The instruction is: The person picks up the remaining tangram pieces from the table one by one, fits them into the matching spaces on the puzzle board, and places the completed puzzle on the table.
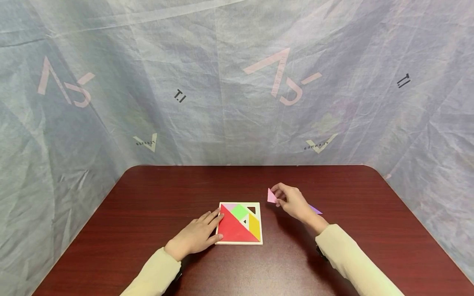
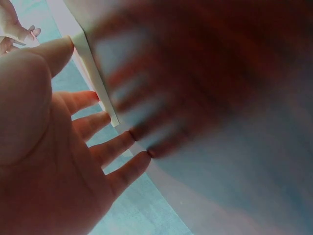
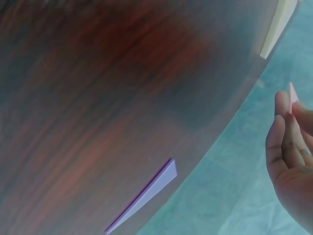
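Observation:
A square tangram board with a pale rim lies on the table. It holds a red piece, a green square, a yellow parallelogram and a lilac piece; a dark opening shows at its upper right. My left hand rests against the board's left side, fingers mostly straight, fingertips and thumb touching the edge. Right of the board, my right hand pinches a pink triangle piece between thumb and fingers, above the table. In the right wrist view only the piece's thin edge shows.
A purple triangle piece lies flat on the table, partly behind the right hand in the head view. The dark red wooden table has rounded far corners. Grey printed cloth hangs behind it and at both sides.

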The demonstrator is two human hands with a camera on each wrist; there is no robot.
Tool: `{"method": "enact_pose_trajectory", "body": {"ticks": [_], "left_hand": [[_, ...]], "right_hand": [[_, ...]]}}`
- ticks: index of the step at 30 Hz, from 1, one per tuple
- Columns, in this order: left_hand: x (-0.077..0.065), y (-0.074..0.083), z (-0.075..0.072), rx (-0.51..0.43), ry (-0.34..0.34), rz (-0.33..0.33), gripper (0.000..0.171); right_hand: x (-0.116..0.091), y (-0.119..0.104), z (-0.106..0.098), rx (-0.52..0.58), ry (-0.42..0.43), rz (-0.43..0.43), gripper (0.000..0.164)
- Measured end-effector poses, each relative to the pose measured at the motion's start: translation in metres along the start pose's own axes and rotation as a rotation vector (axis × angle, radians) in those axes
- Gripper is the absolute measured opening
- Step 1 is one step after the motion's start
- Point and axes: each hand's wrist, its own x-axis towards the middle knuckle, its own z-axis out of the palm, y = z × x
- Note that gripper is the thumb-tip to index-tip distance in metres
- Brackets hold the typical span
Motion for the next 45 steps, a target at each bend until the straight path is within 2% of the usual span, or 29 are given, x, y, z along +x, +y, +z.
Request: {"method": "enact_pose_trajectory", "body": {"ticks": [4, 8, 12, 18, 35, 41, 45], "left_hand": [[0.000, 0.000, 0.000, -0.005, -0.004, -0.002, 0.060], [0.001, -0.001, 0.001, -0.008, -0.008, -0.004, 0.060], [0.002, -0.002, 0.001, -0.008, -0.011, -0.008, 0.060], [0.001, -0.002, 0.002, -0.006, -0.006, -0.009, 0.060], [0.001, -0.002, 0.000, -0.003, -0.012, -0.006, 0.060], [0.000, -0.001, -0.001, -0.010, -0.012, -0.007, 0.060], [0.000, 0.000, -0.001, -0.009, -0.013, -0.004, 0.060]], "right_hand": [[-0.001, -0.005, 0.005, -0.033, 0.011, -0.022, 0.022], [0.000, -0.011, 0.009, -0.115, 0.049, -0.038, 0.015], [0.000, -0.016, 0.013, -0.167, 0.066, -0.046, 0.014], [-0.001, -0.025, 0.020, -0.209, 0.041, -0.017, 0.013], [-0.003, -0.042, 0.043, -0.164, 0.057, 0.003, 0.016], [-0.002, -0.045, 0.048, -0.143, 0.027, -0.021, 0.017], [-0.003, -0.046, 0.051, -0.133, 0.005, 0.009, 0.013]]}}
